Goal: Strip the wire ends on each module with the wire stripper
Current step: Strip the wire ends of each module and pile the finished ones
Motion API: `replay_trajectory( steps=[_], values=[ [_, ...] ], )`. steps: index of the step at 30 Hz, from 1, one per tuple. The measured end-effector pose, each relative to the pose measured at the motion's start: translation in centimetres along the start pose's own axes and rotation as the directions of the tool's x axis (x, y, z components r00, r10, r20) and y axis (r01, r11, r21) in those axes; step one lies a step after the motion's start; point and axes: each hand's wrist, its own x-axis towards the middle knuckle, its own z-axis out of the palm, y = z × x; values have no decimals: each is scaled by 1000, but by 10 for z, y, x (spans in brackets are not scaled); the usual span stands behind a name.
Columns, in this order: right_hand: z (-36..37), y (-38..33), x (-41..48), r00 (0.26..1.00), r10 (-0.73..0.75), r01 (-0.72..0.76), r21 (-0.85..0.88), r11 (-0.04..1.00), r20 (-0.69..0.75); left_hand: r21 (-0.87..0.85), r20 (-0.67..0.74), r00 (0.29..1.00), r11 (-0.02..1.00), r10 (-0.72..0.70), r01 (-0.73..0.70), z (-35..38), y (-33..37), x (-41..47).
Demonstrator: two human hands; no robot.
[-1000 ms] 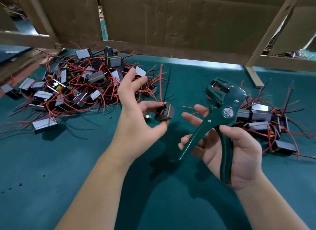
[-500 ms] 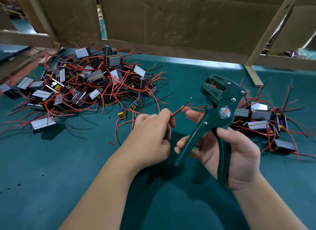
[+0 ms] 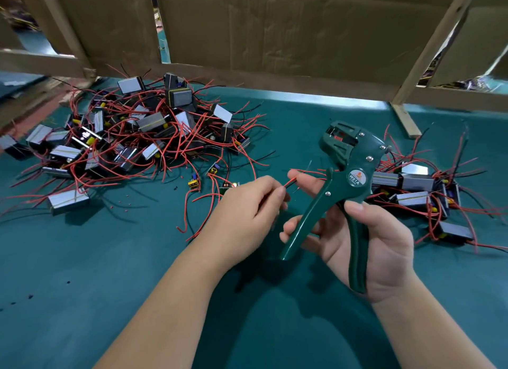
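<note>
Two hands, one wire, one stripper, over green mat.
Left hand (image 3: 247, 212): fingers curled, thumb and forefinger pinching a red wire (image 3: 290, 182) whose free end points to 2 o'clock and lies against the right forefinger; its module cannot be made out behind the hand. Right hand (image 3: 379, 245): wrapped round the handles of the green wire stripper (image 3: 354, 176), thumb over the near handle, fingers behind the other; handles spread, head tipped to 11 o'clock, just beyond the wire end and apart from it. Large heap of modules (image 3: 154, 127) with tangled red and black leads at 10 o'clock of the left hand. Smaller heap of modules (image 3: 417, 187) at 2 o'clock of the right hand. Green mat (image 3: 82, 272) underneath; cardboard wall (image 3: 275, 25) at 12 o'clock.
</note>
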Motion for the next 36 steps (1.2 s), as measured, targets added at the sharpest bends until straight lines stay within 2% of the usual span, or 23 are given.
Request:
replay_trajectory(
  steps=[4, 6, 9, 12, 15, 19, 22, 27, 36],
  values=[
    [-1, 1, -1, 1000, 12, -12, 16, 1000, 1, -13, -137, 990, 1000, -19, 18, 1, 2, 0],
    [-2, 1, -1, 1000, 15, -15, 15, 1000, -1, -187, -166, 978, 978, -125, 94, 1, 5, 1],
    [-3, 1, -1, 1000, 21, -21, -4, 1000, 5, -470, -172, 937, 861, -303, 192, 1, 10, 4],
    [-4, 0, -1, 999, 50, -50, 12, 999, 9, -586, -238, 909, 797, -342, 146, -5, 13, 6],
    [-7, -4, -1, 993, 121, -121, 50, 991, 0, -575, -230, 936, 813, -266, 90, -13, 13, 6],
    [-9, -8, 0, 961, 268, -271, -49, 961, -69, -548, -191, 968, 836, -162, 32, -20, 12, 4],
    [-7, -5, -3, 930, 367, -362, -123, 924, 23, -505, -191, 974, 863, -125, 11, -26, 8, 3],
    [-3, -1, -5, 911, 383, -360, -156, 920, 156, -458, -182, 978, 889, -101, 7, -32, 2, 3],
    [-2, 5, -5, 921, 382, -355, -247, 901, 69, -465, -193, 977, 885, -90, -10, -33, 1, 3]
  ],
)
